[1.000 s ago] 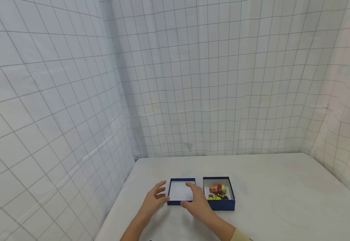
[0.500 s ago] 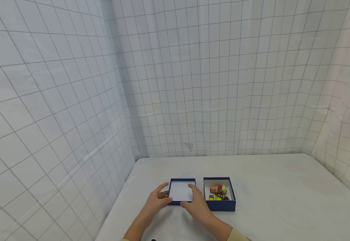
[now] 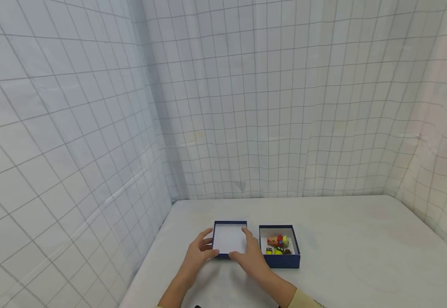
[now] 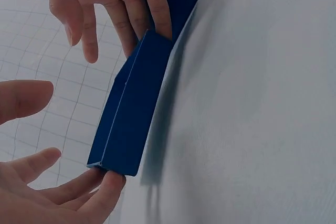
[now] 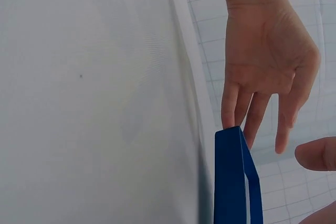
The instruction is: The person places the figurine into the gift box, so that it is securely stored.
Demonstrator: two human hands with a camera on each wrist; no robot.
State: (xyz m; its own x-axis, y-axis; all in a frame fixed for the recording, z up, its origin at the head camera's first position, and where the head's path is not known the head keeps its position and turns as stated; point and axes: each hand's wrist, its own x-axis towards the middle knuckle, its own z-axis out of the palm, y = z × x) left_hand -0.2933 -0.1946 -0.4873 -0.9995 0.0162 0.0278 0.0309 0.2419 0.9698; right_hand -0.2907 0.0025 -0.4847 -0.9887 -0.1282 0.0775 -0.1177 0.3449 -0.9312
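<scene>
A shallow blue box lid [image 3: 229,238], its white inside facing up, sits between my two hands close over the table. Fingers of my left hand [image 3: 196,255] press its left end, while that thumb stands apart in the left wrist view. Against the opposite end rest the straight fingertips of my right hand [image 3: 252,258], with its thumb free of the lid too. To the right stands a deeper blue box [image 3: 282,261] with a white lining. Inside it lie a red-and-yellow toy figure [image 3: 278,241] and smaller yellow figures [image 3: 279,251] with black tops, partly hidden by the front wall.
A white cloth covers the table [image 3: 342,239]. Grid-patterned white curtains [image 3: 227,107] hang behind and at both sides. The deeper box stands close beside my right hand and forearm.
My left hand has come in to the lid's left end. The lid has moved slightly away from me and to the left, with both hands at it. The deeper box has stayed put.
</scene>
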